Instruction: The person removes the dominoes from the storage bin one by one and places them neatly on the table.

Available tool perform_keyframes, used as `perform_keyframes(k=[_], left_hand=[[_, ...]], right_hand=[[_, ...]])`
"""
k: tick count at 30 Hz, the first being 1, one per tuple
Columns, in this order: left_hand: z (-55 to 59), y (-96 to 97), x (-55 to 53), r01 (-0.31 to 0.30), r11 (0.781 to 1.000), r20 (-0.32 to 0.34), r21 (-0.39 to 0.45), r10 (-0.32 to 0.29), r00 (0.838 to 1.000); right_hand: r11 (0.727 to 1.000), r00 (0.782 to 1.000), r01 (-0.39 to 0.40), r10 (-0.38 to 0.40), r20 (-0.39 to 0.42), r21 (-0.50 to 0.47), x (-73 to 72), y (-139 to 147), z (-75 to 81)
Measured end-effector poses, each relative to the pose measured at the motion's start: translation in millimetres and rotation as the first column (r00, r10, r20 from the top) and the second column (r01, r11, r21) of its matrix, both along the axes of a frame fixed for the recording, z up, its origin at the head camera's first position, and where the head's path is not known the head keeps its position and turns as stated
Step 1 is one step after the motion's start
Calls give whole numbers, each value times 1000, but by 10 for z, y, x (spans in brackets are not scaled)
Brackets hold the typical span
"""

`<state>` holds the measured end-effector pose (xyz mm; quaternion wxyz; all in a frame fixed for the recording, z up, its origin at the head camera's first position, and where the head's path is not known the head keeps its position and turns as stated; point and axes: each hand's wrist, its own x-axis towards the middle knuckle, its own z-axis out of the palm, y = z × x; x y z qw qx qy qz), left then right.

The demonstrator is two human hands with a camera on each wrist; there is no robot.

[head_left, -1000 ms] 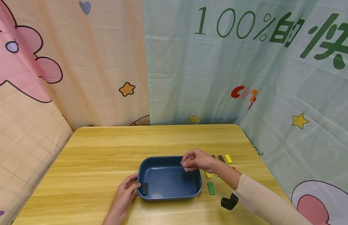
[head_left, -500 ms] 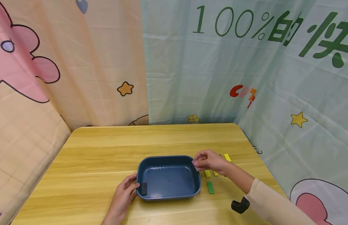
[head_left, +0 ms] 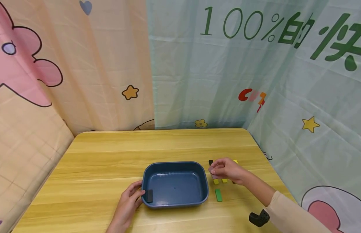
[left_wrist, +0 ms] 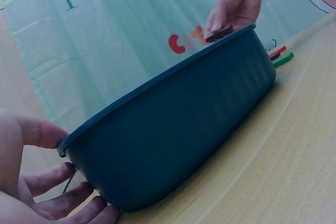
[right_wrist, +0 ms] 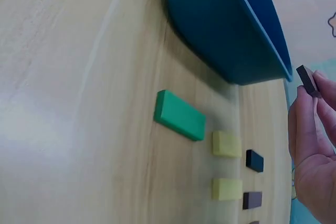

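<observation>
My left hand [head_left: 125, 205] grips the left end of a dark blue plastic basin [head_left: 174, 205], thumb at the rim and fingers against the outer wall. Inside the basin, at its left end, lies a black block [head_left: 150, 195]. Just beyond the basin's right rim, my right hand [head_left: 228, 170] pinches a flat brownish block [right_wrist: 308, 81] between thumb and fingers, above the table. Below and around that hand lie a green block [head_left: 218, 195], two yellow blocks [right_wrist: 227, 144], a black block [right_wrist: 254, 161] and a brown block [right_wrist: 252, 200]. The hand partly covers this group in the head view.
The wooden table [head_left: 90, 181] carries everything. Another yellow block [head_left: 235, 161] shows behind the right hand, and a red block [left_wrist: 278, 52] shows past the basin in the left wrist view. Printed curtains [head_left: 183, 71] stand behind and beside the table.
My right hand has moved right with the brownish block, from over the basin's right end to beyond its rim. A black block behind the basin has come into sight. My left hand stays put.
</observation>
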<state>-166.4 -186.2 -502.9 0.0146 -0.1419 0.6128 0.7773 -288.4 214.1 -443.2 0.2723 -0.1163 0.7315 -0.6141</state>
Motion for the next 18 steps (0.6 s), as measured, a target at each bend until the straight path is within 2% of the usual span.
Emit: perform_keyframes(k=[4,11,18], left_hand=[[-3,10,9,-1,1000,-5,7,1,1000],[-11,17,-1,8,1000,-6,12,-8,1000],[-11,-1,-3,1,1000,2,12,-1,1000]], right_hand=[[1000,1000,24,-24,5,-3,60,130,-64],[990,989,136,-133,64,-44,200,359,-268],[989,988,124,-116,99,-84,317,467,-444]])
